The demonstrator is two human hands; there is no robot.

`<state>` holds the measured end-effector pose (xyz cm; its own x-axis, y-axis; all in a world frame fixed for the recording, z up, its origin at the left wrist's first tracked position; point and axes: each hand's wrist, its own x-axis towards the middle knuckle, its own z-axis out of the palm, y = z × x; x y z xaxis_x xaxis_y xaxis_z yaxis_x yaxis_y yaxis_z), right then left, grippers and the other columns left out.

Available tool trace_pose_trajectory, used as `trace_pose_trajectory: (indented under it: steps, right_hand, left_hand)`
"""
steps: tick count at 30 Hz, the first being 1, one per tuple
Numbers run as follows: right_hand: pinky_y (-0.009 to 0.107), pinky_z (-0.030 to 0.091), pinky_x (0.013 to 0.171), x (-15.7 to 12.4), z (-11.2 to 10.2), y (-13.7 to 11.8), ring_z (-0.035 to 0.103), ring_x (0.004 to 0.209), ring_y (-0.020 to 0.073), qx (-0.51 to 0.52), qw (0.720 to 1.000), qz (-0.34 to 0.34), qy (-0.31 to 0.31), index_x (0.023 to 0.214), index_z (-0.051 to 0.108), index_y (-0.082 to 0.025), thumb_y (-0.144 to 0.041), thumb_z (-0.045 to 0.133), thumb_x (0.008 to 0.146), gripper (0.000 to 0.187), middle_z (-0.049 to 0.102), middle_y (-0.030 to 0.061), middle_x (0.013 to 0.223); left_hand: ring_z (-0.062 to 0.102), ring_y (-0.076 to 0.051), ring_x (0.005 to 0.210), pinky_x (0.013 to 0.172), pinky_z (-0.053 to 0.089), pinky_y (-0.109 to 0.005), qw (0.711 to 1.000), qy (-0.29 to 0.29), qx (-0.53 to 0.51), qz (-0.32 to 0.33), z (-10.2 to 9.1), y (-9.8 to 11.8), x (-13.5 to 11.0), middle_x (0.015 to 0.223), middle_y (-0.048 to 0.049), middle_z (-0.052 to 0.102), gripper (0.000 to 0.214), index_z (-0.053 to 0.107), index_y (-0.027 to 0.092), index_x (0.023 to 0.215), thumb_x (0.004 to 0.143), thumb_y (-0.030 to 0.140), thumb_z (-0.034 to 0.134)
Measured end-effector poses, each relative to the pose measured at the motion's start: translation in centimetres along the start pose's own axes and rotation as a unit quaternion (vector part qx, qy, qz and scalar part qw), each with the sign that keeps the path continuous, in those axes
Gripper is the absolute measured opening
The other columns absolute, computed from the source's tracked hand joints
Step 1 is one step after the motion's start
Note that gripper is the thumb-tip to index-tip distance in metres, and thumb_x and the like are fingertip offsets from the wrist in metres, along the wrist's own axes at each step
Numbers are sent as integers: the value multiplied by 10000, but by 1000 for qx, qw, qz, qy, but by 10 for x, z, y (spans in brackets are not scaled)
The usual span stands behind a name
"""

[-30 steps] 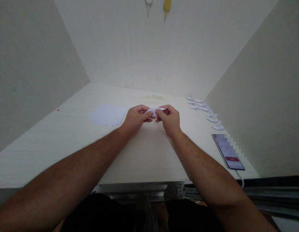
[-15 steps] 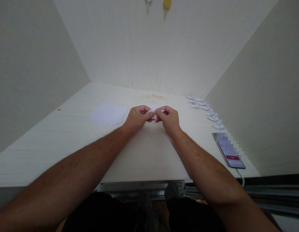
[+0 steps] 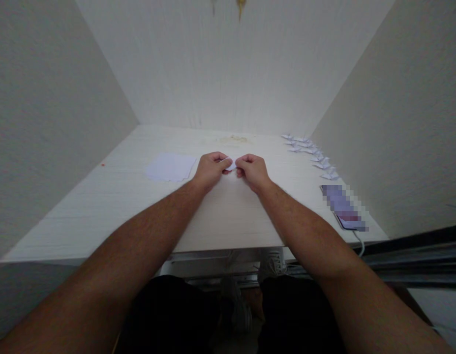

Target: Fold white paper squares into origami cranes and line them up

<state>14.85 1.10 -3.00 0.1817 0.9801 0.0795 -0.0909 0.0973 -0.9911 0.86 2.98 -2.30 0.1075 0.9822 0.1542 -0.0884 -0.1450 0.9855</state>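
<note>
My left hand (image 3: pixel 211 168) and my right hand (image 3: pixel 252 170) meet over the middle of the pale wooden table (image 3: pixel 228 216). Both are closed in a pinch on a small folded piece of white paper (image 3: pixel 230 166), of which only a sliver shows between the fingertips. The paper is held just above the tabletop. A flat stack of white paper sheets (image 3: pixel 170 166) lies on the table just left of my left hand.
Several small folded paper pieces (image 3: pixel 311 153) lie in a row along the right wall. A phone (image 3: pixel 343 207) with a cable rests near the table's right front corner. Walls close in the table on the left, back and right. My knees show below the front edge.
The paper between my fingers shows smaller now, more hidden by the fingertips. The camera has pulled back and tilted, so hands and table appear slightly higher and farther.
</note>
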Motion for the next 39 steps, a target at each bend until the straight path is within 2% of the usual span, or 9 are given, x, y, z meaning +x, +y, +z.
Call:
trace_pose_trajectory:
  steps: [6, 12, 23, 31, 35, 39]
  right_hand:
    - [200, 418, 404, 2, -2, 0, 495, 400, 75, 16, 1000, 3, 14, 633, 563, -183, -88, 654, 747, 174, 572, -45, 498]
    - [211, 470, 427, 1, -4, -2, 526, 416, 87, 24, 999, 19, 11, 662, 562, -184, -85, 634, 783, 173, 587, -35, 513]
    - [193, 425, 390, -5, -11, -3, 495, 395, 75, 22, 1000, 14, 4, 637, 528, -194, -93, 665, 749, 203, 580, -41, 492]
    - [205, 401, 363, -3, -10, -4, 483, 383, 82, 41, 999, 17, 2, 628, 532, -190, -55, 626, 760, 211, 566, -44, 486]
    - [195, 395, 357, -3, -11, -2, 474, 379, 78, 28, 1000, 14, 2, 626, 527, -195, -69, 630, 770, 217, 559, -45, 479]
    - [180, 382, 354, -8, -12, -1, 466, 367, 71, -5, 999, 3, -32, 634, 551, -192, -106, 684, 766, 206, 555, -47, 459]
  left_hand:
    - [583, -99, 495, 516, 479, -242, 1000, 2, -22, -11, 1, -4, 5, 599, 6, 620, 153, 634, 145, 644, 665, 159, 784]
    - [565, -114, 494, 493, 468, -253, 999, 18, -34, -31, 4, -7, 8, 591, -24, 630, 129, 637, 147, 628, 692, 164, 749]
    - [546, -92, 530, 513, 450, -220, 998, 48, -26, -16, 2, -9, 6, 605, -1, 618, 119, 644, 142, 632, 641, 145, 762]
    - [588, -111, 581, 541, 508, -245, 998, 37, -46, -33, 3, -3, 4, 653, -14, 640, 133, 645, 125, 635, 629, 101, 776]
    - [598, -105, 604, 591, 517, -245, 998, 5, -44, -49, 1, 2, -2, 682, -27, 662, 138, 678, 114, 690, 617, 74, 789]
    - [608, -114, 606, 617, 516, -261, 998, -25, -20, -54, 0, 6, -11, 681, -41, 677, 155, 709, 113, 725, 611, 49, 792]
